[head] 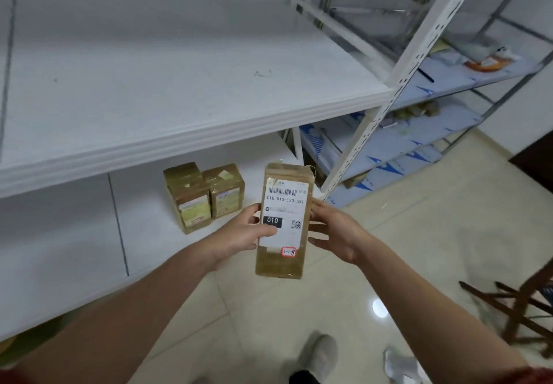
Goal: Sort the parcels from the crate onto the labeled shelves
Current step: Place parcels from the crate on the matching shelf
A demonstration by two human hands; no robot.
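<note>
While the person is standing before the white shelving, the left grip point(239, 235) is clasping a long brown parcel point(284, 225). Its thumb is lying curled across the front of the white label point(285, 201), and its fingers are reaching round the left edge, out of my sight behind. The right grip point(339, 234) is resting spread and fairly straight against the parcel's right edge. Its fingertips are touching the side and, as far as I can see, are not wrapping round it. The parcel is hanging in the air between the two, over the tiled floor point(404, 249) and just in front of the lower shelf point(74, 234). Its long side is pointing up and its label is facing the person. The label is showing a barcode, the line 010-010-L30 551, a black block reading 010 and a small square code. A little red-edged sticker point(288, 252) with handwriting is sitting at its lower right corner.

On the lower shelf, just behind and left of the held parcel, two small taped boxes point(187, 201) are standing side by side, touching. The upper shelf point(179, 84) is jutting out above them. To the right, a metal rack point(466, 81) with blue-and-white boards is carrying blurred odds and ends. A dark wooden chair point(514, 303) is showing at the right edge, and grey shoes point(320, 353) are showing below.
</note>
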